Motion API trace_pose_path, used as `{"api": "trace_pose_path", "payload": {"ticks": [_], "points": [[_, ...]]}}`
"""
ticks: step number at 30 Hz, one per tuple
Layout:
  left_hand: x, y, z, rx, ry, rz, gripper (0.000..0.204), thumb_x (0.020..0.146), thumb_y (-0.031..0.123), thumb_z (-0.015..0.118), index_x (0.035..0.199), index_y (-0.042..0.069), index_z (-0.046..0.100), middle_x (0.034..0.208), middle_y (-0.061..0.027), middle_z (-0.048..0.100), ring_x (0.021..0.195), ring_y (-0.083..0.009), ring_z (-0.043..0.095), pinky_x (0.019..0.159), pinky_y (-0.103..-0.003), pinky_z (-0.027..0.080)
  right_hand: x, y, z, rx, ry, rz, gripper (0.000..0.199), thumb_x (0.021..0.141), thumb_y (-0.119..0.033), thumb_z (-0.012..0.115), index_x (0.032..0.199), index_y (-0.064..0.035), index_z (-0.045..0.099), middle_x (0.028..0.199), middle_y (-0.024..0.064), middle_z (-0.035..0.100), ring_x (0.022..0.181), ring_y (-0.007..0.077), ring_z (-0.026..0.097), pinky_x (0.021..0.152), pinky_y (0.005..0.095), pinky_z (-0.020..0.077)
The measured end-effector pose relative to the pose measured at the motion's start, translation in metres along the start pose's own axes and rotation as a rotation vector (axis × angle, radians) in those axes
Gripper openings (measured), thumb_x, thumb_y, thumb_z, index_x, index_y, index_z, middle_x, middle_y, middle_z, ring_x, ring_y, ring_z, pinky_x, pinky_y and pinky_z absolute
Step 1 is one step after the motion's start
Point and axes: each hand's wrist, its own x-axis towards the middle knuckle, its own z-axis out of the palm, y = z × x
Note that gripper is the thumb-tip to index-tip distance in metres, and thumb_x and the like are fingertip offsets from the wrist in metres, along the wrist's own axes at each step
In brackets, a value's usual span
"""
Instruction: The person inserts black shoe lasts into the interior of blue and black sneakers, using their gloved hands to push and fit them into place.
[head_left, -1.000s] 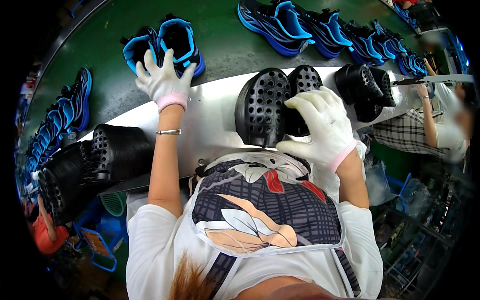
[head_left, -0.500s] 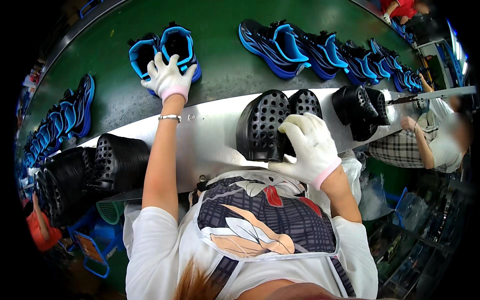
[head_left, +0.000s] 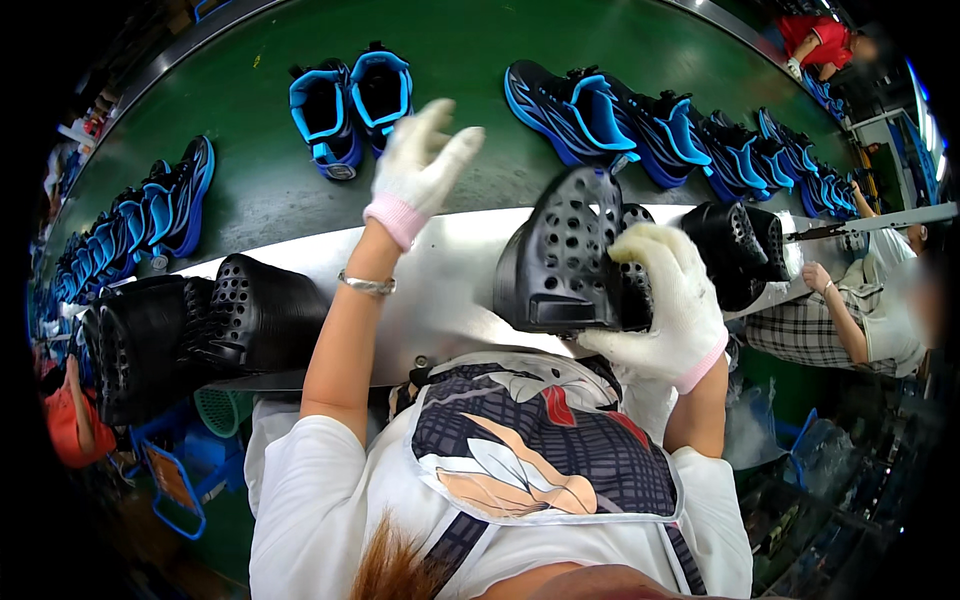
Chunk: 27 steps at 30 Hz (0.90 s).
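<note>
Left hand hovers splayed, shoes at its 10 o'clock; right hand grips black lasts at its 10 o'clock.

A long green surface stretches across the room, edged by a shiny metal ledge. Below are a green floor, a blue-framed stand and a green basket. Dark racks fill the lower right; white lights glow far right.
</note>
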Motion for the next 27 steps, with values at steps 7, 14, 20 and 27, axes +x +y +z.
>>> {"api": "trace_pose_path", "payload": {"ticks": [7,14,20,27], "points": [[-0.032,0.071,0.017,-1.31,-0.64,-0.387,0.059,0.1,0.042,0.048,0.14,0.0,0.042,0.122,-0.0152,0.061,0.107,-0.0215,0.063,0.094,-0.035,0.052,0.014,-0.006,0.005,0.096,0.071,-0.078,0.07,0.063,-0.029,0.085,0.122,-0.0036,0.058,0.122,0.0169,0.058,0.112,0.036,0.058,0.093,0.0412,0.0483],[-0.019,0.066,0.042,-1.273,-0.404,-0.223,0.046,0.094,0.024,0.054,0.134,0.001,0.047,0.107,-0.0108,0.063,0.09,-0.0178,0.065,0.08,-0.031,0.055,0.01,-0.002,0.017,0.367,0.002,0.286,0.07,0.074,-0.031,0.078,0.13,0.0021,0.052,0.117,0.0209,0.062,0.106,0.0353,0.062,0.09,0.0401,0.0497],[-0.012,0.092,0.06,-1.032,-0.185,-0.033,0.025,0.087,0.013,0.067,0.107,0.006,0.053,0.092,0.0011,0.057,0.081,-0.0059,0.054,0.073,-0.023,0.048,0.016,0.004,0.018,0.347,0.108,0.393,0.055,0.081,-0.031,0.073,0.121,0.0015,0.055,0.104,0.0202,0.067,0.098,0.0341,0.066,0.085,0.0396,0.0516],[0.017,0.112,0.083,-0.727,-0.302,0.051,0.043,0.084,0.028,0.074,0.114,0.002,0.055,0.091,-0.0012,0.061,0.079,-0.0076,0.057,0.072,-0.025,0.05,0.013,0.026,0.005,0.189,0.252,0.477,0.044,0.081,-0.029,0.073,0.115,-0.0034,0.06,0.094,0.0188,0.068,0.085,0.0325,0.07,0.076,0.0389,0.0533]]}}
